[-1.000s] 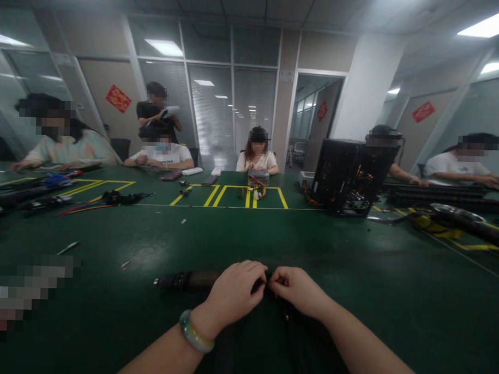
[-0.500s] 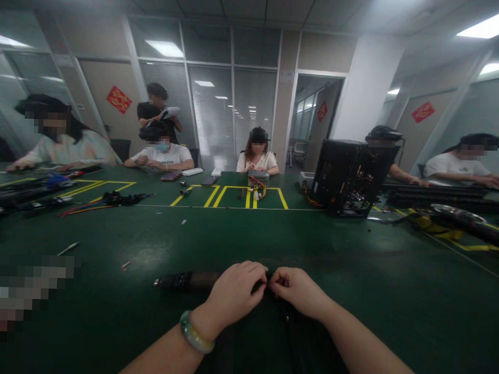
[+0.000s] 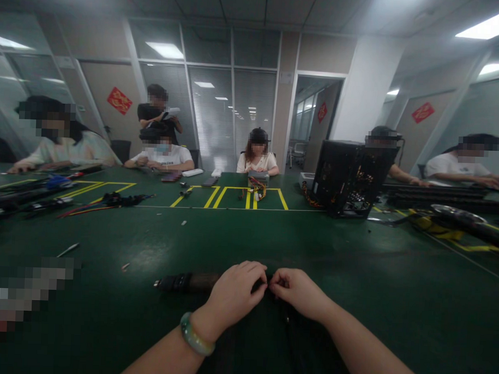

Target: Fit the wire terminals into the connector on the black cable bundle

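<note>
at the near side of the green table [image 3: 182, 239], the fingertips of the left hand [image 3: 240, 287] and the right hand [image 3: 297, 289] are brought almost together. the fingers of both are narrowly pinched; whether anything is held between them cannot be told. beside the left hand a dark tool [image 3: 189, 282] is laid flat, its tip pointed left and its other end hidden by that hand. if something tiny is gripped, it could be dropped through a slack pinch and be lost on the dark, shadowed surface. the tool, which looks rounded, could be set rolling by a knock from the left hand. its body is brown and dull, its black collar is banded, and its tip is shiny like metal. by contrast, the bracelet [image 3: 192, 336] is smooth, glossy and mottled green, and could be chipped if struck on the tabletop
</note>
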Demonstrator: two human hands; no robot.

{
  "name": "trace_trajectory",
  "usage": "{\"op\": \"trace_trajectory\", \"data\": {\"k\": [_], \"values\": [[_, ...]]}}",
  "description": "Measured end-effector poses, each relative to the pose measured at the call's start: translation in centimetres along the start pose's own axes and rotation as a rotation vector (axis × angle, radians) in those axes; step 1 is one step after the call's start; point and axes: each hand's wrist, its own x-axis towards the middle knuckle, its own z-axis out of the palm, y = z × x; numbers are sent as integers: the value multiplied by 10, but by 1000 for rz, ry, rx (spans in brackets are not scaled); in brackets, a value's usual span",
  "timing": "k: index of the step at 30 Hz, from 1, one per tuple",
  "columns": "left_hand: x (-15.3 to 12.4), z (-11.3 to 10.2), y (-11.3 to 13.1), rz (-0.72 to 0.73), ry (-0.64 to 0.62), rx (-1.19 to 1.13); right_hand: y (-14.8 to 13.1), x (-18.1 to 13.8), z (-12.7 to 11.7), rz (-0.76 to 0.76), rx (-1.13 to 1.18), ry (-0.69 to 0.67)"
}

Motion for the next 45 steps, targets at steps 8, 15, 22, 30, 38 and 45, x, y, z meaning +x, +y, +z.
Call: {"op": "trace_trajectory", "data": {"k": [8, 15, 22, 30, 38, 45], "values": [[0, -1, 2, 53, -30, 8, -2, 0, 0, -9, -47, 25], [-1, 1, 0, -9, 17, -3, -2, 0, 1, -2, -11, 9], [-1, -1, 1, 48, -18, -9, -1, 0, 1, -12, -14, 18], [0, 1, 2, -16, 7, -9, -5, -2, -2, -4, -4, 0], [0, -1, 1, 34, -34, -19, 1, 1, 0, -7, -14, 3], [0, 0, 2, 8, 3, -26, 2, 1, 1, -18, 11, 1]]}}
